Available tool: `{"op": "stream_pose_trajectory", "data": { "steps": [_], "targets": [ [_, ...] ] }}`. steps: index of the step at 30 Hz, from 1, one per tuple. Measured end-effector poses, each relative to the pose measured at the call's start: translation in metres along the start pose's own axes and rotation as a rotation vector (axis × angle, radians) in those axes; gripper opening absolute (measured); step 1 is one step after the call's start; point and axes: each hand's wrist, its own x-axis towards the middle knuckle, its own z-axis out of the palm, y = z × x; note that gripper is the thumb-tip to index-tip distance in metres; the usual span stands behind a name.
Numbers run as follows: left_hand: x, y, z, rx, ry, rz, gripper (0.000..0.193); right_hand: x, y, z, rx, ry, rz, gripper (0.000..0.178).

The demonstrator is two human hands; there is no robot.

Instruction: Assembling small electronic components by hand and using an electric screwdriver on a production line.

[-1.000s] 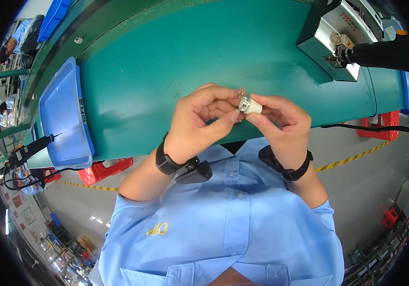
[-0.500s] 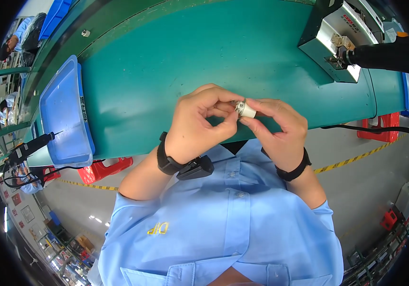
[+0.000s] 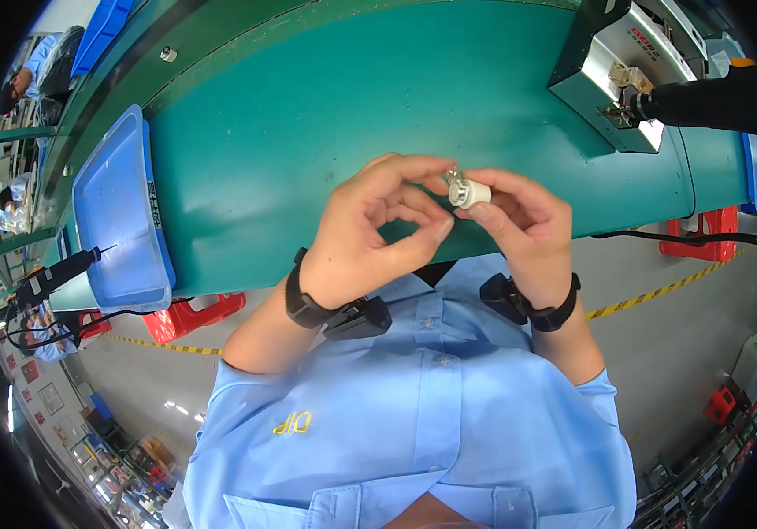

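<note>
Compared with half a second ago, in the head view the thumb of the bare left hand is lower and apart from the small white cylindrical part with silvery end, which sits slightly more to the right. The bare right hand grasps this part between thumb and fingers, above the smooth green table surface. The left index fingertip is at a small shiny piece beside the silvery end; whether the left fingers pinch it, I cannot tell. At left stands a shallow blue plastic tray.
</note>
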Motion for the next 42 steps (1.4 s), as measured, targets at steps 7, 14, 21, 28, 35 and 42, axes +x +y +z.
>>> {"op": "stream_pose_trajectory", "data": {
  "steps": [7, 14, 21, 28, 35, 42],
  "targets": [
    [0.009, -0.004, -0.014, 0.456, -0.208, 0.398, 0.036, 0.008, -0.002, 0.001, 0.456, -0.209, 0.172, 0.027],
    [0.004, -0.008, -0.002, 0.425, 0.086, 0.306, 0.034, 0.003, 0.001, 0.013, 0.048, 0.127, -0.119, 0.027],
    [0.003, -0.010, -0.004, 0.346, 0.073, 0.192, 0.030, 0.009, -0.006, 0.017, -0.199, 0.012, -0.198, 0.028],
    [0.004, -0.010, -0.004, 0.389, 0.066, 0.213, 0.028, 0.012, -0.007, 0.015, -0.205, -0.023, -0.132, 0.025],
    [0.006, -0.012, -0.004, 0.772, 0.037, 0.481, 0.029, 0.015, -0.009, 0.011, -0.272, -0.084, -0.117, 0.025],
    [0.004, -0.008, -0.004, 0.858, -0.005, 0.467, 0.026, 0.018, -0.010, 0.010, -0.400, -0.137, -0.109, 0.026]
  ]
}}
